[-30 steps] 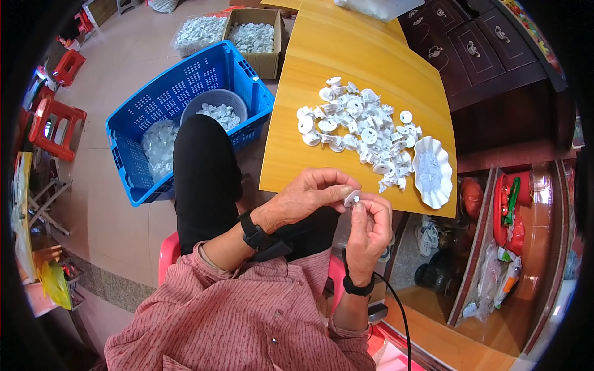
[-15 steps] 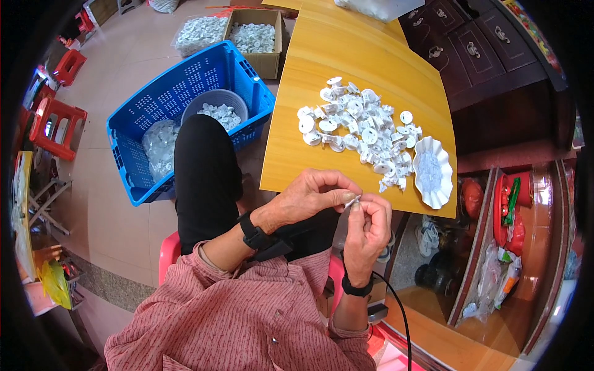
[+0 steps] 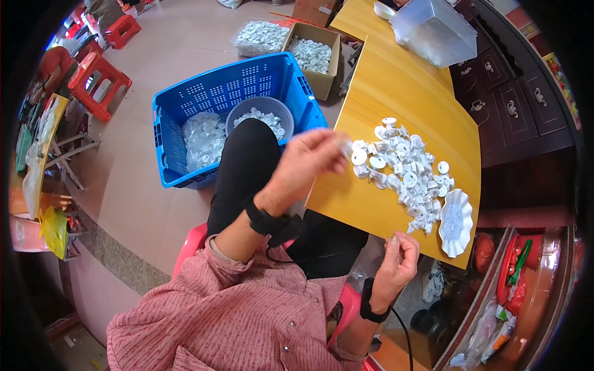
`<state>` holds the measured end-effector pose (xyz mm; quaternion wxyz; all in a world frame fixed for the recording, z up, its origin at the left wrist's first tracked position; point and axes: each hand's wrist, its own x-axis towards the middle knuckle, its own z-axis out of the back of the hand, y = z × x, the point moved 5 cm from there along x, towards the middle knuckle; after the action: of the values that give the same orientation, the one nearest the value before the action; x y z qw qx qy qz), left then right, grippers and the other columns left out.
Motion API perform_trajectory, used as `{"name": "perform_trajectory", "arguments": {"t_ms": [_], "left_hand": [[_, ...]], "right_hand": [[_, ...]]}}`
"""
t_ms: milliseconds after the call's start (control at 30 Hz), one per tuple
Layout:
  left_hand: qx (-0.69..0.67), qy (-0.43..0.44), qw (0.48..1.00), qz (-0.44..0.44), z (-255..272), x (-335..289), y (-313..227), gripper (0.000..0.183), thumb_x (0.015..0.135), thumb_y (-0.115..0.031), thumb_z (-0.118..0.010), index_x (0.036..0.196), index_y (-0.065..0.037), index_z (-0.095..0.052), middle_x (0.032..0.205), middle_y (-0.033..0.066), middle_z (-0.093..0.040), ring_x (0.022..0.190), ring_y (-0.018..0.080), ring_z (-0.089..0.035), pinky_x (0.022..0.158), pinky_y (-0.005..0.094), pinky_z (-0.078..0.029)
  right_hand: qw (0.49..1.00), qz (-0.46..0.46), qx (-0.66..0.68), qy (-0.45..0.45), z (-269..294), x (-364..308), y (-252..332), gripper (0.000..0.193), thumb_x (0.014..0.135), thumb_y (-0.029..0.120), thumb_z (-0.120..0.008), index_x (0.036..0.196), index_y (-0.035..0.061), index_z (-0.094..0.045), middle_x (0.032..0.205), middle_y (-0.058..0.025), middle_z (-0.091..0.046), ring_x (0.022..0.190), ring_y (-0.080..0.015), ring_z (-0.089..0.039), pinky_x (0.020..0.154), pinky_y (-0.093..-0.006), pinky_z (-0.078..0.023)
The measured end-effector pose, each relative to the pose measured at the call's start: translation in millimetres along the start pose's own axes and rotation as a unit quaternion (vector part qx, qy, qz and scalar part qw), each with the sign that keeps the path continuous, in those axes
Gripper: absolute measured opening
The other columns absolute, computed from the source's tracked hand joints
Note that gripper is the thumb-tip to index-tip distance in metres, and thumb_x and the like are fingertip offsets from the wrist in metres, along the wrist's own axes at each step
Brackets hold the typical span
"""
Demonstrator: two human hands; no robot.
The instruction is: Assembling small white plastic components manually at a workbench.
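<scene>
My left hand (image 3: 308, 159) is raised over the left edge of the yellow table (image 3: 346, 207), blurred by motion. Its thumb and fingers are pinched on a small white plastic part (image 3: 346, 147). Close to these fingertips lies a heap of white plastic parts (image 3: 409, 178), many with round disc ends. By the table's near edge is my right hand (image 3: 397, 264), its fingers curled with thumb against forefinger; whatever sits in that pinch is too small to tell. A white scalloped dish (image 3: 444, 238) with small translucent pieces in it stands to the right of the heap.
Left of the table, a blue perforated crate (image 3: 162, 133) on the floor holds a grey bowl (image 3: 234, 112) of white parts and a filled plastic bag (image 3: 204, 139). Beyond it is a cardboard box (image 3: 320, 85) of parts. A translucent bin (image 3: 427, 31) stands on the far table.
My hands were together over a small white piece; they are now apart. The left has moved up and left with a white part. The whole view has shifted, showing more of the far table.
</scene>
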<state>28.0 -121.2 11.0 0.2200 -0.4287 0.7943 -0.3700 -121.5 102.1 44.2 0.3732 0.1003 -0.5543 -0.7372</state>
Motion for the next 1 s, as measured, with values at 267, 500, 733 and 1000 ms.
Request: {"name": "perform_trajectory", "arguments": {"t_ms": [267,500,733,1000], "left_hand": [[-0.175,-0.235,0.953,-0.077,70.3,25.9,-23.3,0.036,0.102,-0.020,-0.059,0.109,0.015,-0.053,0.125,0.0401,-0.051,0.104,0.0420,-0.066,0.095,0.0430,-0.057],[-0.032,-0.088,0.996,-0.007,20.5,11.8,1.2,0.031,0.100,-0.016,-0.063,0.121,0.007,-0.060,0.109,0.0155,-0.068,0.091,0.0172,-0.069,0.081,0.0282,-0.058],[0.168,-0.003,0.986,-0.012,-24.9,-3.0,24.2,0.023,0.099,-0.014,-0.064,0.114,0.003,-0.067,0.098,0.0045,-0.071,0.081,0.0088,-0.065,0.073,0.0229,-0.053],[0.255,0.066,0.964,-0.017,-48.8,-21.9,52.6,0.020,0.098,-0.009,-0.063,0.114,0.004,-0.067,0.085,-0.0001,-0.066,0.075,0.0046,-0.060,0.067,0.0202,-0.049]], "right_hand": [[0.996,0.032,-0.080,-0.035,10.9,8.3,-7.0,0.006,0.096,0.002,-0.062,0.095,-0.0046,-0.060,0.106,-0.0117,-0.061,0.086,-0.0133,-0.058,0.075,-0.0268,-0.049],[0.965,0.062,-0.241,-0.087,34.2,17.1,-14.1,0.005,0.091,-0.001,-0.064,0.094,-0.0023,-0.061,0.101,-0.0156,-0.062,0.082,-0.0260,-0.061,0.071,-0.0337,-0.051],[0.923,0.118,-0.358,-0.074,31.7,21.8,-27.8,0.021,0.089,0.001,-0.062,0.110,0.0007,-0.065,0.112,-0.0153,-0.060,0.104,-0.0334,-0.058,0.090,-0.0432,-0.046],[0.903,0.117,-0.413,0.024,10.6,27.0,-15.0,0.030,0.088,0.003,-0.061,0.118,0.0042,-0.066,0.121,-0.0112,-0.062,0.116,-0.0316,-0.054,0.098,-0.0446,-0.040]]}}
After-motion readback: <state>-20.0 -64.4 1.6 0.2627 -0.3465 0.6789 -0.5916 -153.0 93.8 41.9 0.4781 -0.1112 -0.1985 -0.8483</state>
